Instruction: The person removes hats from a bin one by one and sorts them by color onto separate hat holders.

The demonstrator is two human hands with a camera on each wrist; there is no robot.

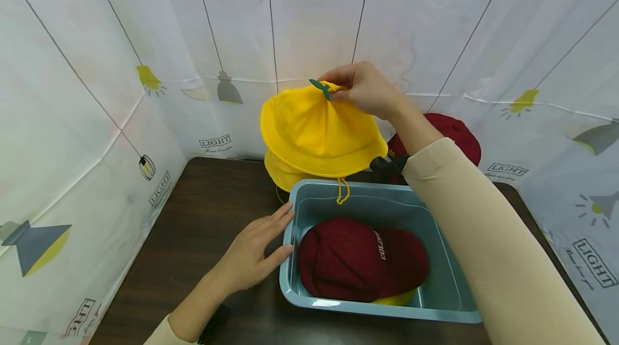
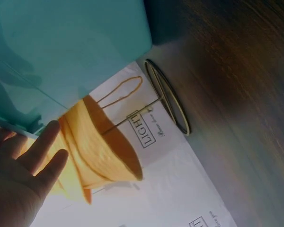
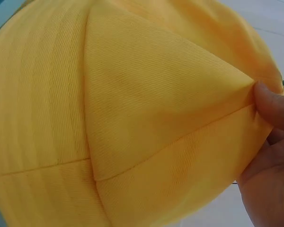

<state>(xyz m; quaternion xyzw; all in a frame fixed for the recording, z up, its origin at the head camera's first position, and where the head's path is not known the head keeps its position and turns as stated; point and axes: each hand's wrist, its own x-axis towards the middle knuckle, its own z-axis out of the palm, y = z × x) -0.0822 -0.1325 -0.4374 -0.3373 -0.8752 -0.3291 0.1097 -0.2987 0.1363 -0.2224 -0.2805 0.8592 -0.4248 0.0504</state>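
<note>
My right hand [image 1: 360, 87] pinches the crown of a yellow bucket hat [image 1: 319, 135] beside its green sprout ornament [image 1: 321, 88]. In the right wrist view, the thumb [image 3: 274, 106] presses into the cloth near the crown's top. A second yellow hat [image 1: 280, 173] shows beneath its brim, above a round-based wire stand [image 2: 168, 97]. A thin yellow cord [image 1: 343, 192] hangs over the bin's back rim. With fingers extended, my left hand [image 1: 251, 253] touches the left rim of the blue bin [image 1: 377, 310]. Inside the bin lies a dark red cap [image 1: 338, 261] with white lettering.
Part of something yellow [image 1: 396, 299] shows under the cap in the bin. Behind my right forearm is another dark red hat [image 1: 456, 135], partly hidden. The dark wooden table [image 1: 217, 200] backs onto a white curtain [image 1: 314, 17] printed with lamps.
</note>
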